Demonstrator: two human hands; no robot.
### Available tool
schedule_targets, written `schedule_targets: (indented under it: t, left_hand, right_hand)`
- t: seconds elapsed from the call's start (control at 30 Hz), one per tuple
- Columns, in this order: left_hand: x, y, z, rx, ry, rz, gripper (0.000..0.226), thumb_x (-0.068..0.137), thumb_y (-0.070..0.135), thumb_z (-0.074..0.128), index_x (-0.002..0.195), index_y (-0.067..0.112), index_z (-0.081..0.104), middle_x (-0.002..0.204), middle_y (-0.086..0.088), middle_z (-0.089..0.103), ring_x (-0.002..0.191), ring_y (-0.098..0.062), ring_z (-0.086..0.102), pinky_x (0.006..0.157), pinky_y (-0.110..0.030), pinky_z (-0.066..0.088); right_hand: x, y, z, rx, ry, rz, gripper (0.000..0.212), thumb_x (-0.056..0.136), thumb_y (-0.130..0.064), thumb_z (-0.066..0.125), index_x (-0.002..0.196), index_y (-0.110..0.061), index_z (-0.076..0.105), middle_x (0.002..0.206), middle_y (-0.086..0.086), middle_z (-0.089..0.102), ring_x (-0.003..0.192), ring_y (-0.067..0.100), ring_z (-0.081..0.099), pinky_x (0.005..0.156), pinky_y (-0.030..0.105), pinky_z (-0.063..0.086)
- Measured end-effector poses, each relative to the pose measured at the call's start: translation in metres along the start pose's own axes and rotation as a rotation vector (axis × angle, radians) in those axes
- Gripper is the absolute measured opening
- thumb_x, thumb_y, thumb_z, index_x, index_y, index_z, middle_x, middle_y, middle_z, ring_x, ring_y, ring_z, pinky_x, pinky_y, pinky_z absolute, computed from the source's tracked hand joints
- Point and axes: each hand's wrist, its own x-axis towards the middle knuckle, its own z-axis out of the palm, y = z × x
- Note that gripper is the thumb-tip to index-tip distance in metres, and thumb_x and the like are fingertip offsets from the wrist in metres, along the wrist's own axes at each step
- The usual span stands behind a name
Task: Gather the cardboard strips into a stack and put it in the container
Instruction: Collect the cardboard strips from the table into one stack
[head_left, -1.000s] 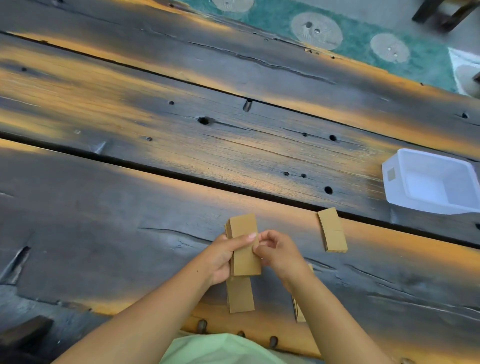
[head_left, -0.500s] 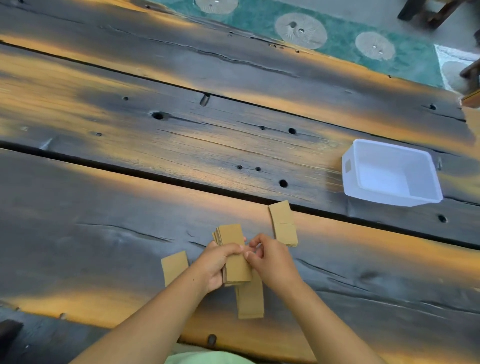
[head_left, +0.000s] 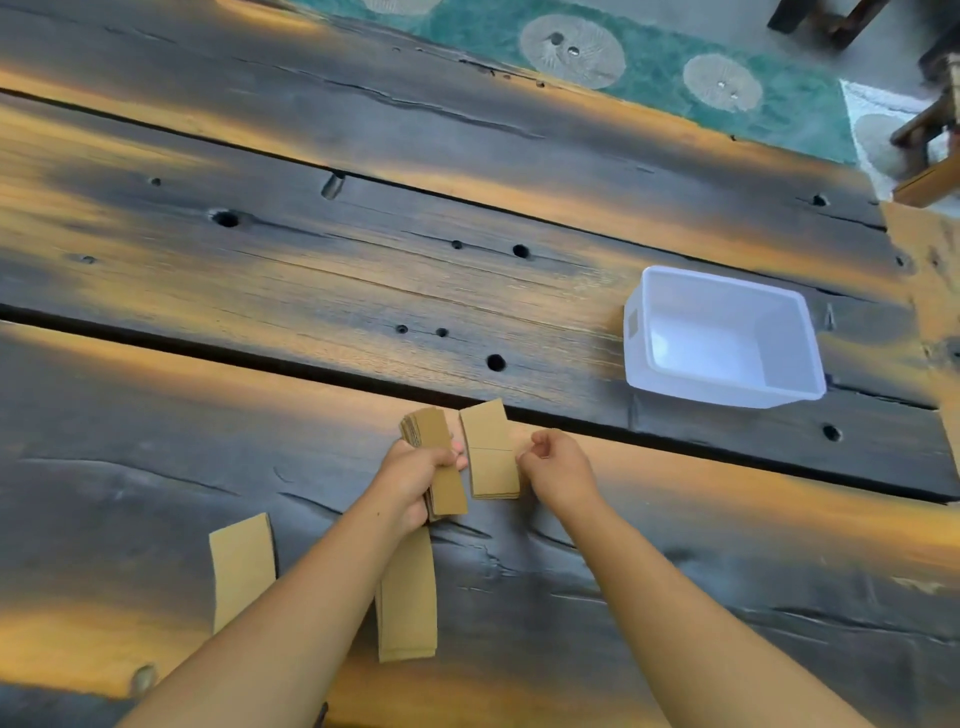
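Observation:
My left hand (head_left: 415, 480) grips a stack of brown cardboard strips (head_left: 439, 457), held upright above the dark wooden table. My right hand (head_left: 558, 470) is just to the right of it, fingers curled, touching the right edge of a small pile of strips (head_left: 488, 452) lying flat on the table. It holds nothing that I can see. Another pile of strips (head_left: 408, 597) lies below my left hand, and a single strip (head_left: 241, 566) lies further left. The white plastic container (head_left: 722, 338) stands empty at the right, well beyond my right hand.
The table (head_left: 311, 286) is made of wide dark planks with gaps and knot holes. A green patterned rug (head_left: 649, 67) lies past the far edge. Wooden chair legs (head_left: 930, 130) show at the top right.
My right hand has let go of the held stack and moved right to the pile lying by the plank gap. The left hand keeps the stack. The camera view has shifted right.

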Motion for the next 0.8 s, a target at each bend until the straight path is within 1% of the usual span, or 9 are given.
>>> schedule_targets:
  t: [0.1, 0.23, 0.3, 0.37, 0.47, 0.57, 0.63, 0.7, 0.8]
  left_hand:
    - [0.000, -0.002, 0.008, -0.004, -0.011, -0.023, 0.023, 0.092, -0.012, 0.053, 0.091, 0.008, 0.064, 0.113, -0.020, 0.072, 0.098, -0.031, 0.070, 0.084, -0.045, 0.057]
    - [-0.003, -0.010, 0.010, 0.018, 0.022, -0.032, 0.024, 0.089, -0.015, 0.055, 0.087, 0.007, 0.065, 0.113, -0.021, 0.071, 0.100, -0.032, 0.067, 0.101, -0.056, 0.052]
    - [-0.002, -0.015, 0.008, -0.015, 0.018, -0.039, 0.024, 0.090, -0.015, 0.055, 0.090, 0.007, 0.065, 0.112, -0.019, 0.072, 0.105, -0.032, 0.067, 0.102, -0.056, 0.051]
    - [-0.002, -0.018, 0.008, -0.030, 0.009, -0.056, 0.021, 0.091, -0.013, 0.056, 0.091, 0.006, 0.065, 0.108, -0.018, 0.074, 0.104, -0.031, 0.069, 0.099, -0.054, 0.054]
    - [-0.004, -0.019, 0.011, 0.021, 0.010, -0.061, 0.022, 0.090, -0.013, 0.056, 0.088, 0.007, 0.065, 0.107, -0.021, 0.073, 0.102, -0.033, 0.069, 0.098, -0.054, 0.054]
    - [-0.010, -0.016, 0.015, 0.051, -0.015, -0.058, 0.020, 0.090, -0.012, 0.056, 0.091, 0.005, 0.065, 0.117, -0.024, 0.071, 0.112, -0.037, 0.068, 0.101, -0.058, 0.052]
    - [-0.016, -0.012, 0.015, 0.037, -0.029, -0.047, 0.014, 0.092, -0.008, 0.059, 0.102, 0.000, 0.066, 0.118, -0.024, 0.072, 0.114, -0.036, 0.069, 0.100, -0.060, 0.052]
    - [-0.021, -0.011, 0.010, 0.021, -0.031, -0.011, 0.022, 0.092, -0.003, 0.064, 0.114, -0.006, 0.065, 0.111, -0.025, 0.075, 0.104, -0.034, 0.072, 0.096, -0.059, 0.055]
    - [-0.036, -0.008, -0.003, 0.007, -0.067, 0.061, 0.024, 0.091, 0.006, 0.069, 0.111, -0.006, 0.067, 0.082, -0.019, 0.074, 0.076, -0.028, 0.070, 0.077, -0.046, 0.060]
  right_hand:
    - [0.009, -0.001, 0.008, 0.037, -0.038, 0.059, 0.028, 0.084, -0.017, 0.065, 0.111, -0.015, 0.057, 0.102, 0.005, 0.059, 0.094, 0.024, 0.056, 0.084, 0.036, 0.046]
    - [0.012, 0.004, 0.022, 0.119, -0.011, 0.140, 0.032, 0.085, -0.013, 0.065, 0.116, -0.013, 0.056, 0.104, 0.004, 0.060, 0.098, 0.025, 0.058, 0.089, 0.035, 0.049]
    - [0.011, 0.007, 0.026, 0.158, 0.013, 0.180, 0.022, 0.085, -0.008, 0.061, 0.107, -0.009, 0.061, 0.104, 0.007, 0.067, 0.098, 0.028, 0.064, 0.092, 0.041, 0.055]
    - [0.009, 0.009, 0.028, 0.182, 0.022, 0.189, 0.017, 0.081, -0.002, 0.056, 0.094, -0.008, 0.066, 0.097, 0.012, 0.072, 0.095, 0.032, 0.068, 0.089, 0.046, 0.058]
    - [0.004, 0.010, 0.026, 0.219, 0.026, 0.190, 0.019, 0.078, 0.003, 0.051, 0.082, -0.013, 0.060, 0.090, 0.012, 0.070, 0.091, 0.033, 0.067, 0.085, 0.048, 0.059]
    - [-0.003, 0.009, 0.015, 0.276, -0.013, 0.192, 0.021, 0.080, 0.007, 0.051, 0.081, -0.014, 0.057, 0.087, 0.010, 0.067, 0.085, 0.029, 0.064, 0.081, 0.048, 0.058]
    - [-0.008, 0.008, 0.005, 0.363, -0.039, 0.196, 0.022, 0.083, 0.011, 0.053, 0.084, -0.011, 0.057, 0.087, 0.012, 0.066, 0.081, 0.029, 0.063, 0.073, 0.043, 0.058]
    - [-0.018, 0.004, -0.005, 0.475, -0.080, 0.190, 0.021, 0.086, 0.015, 0.052, 0.090, -0.005, 0.058, 0.084, 0.014, 0.064, 0.077, 0.028, 0.062, 0.066, 0.037, 0.055]
    - [-0.037, -0.005, -0.014, 0.557, -0.156, 0.143, 0.020, 0.088, 0.016, 0.050, 0.095, -0.001, 0.058, 0.083, 0.014, 0.064, 0.074, 0.026, 0.062, 0.072, 0.042, 0.054]
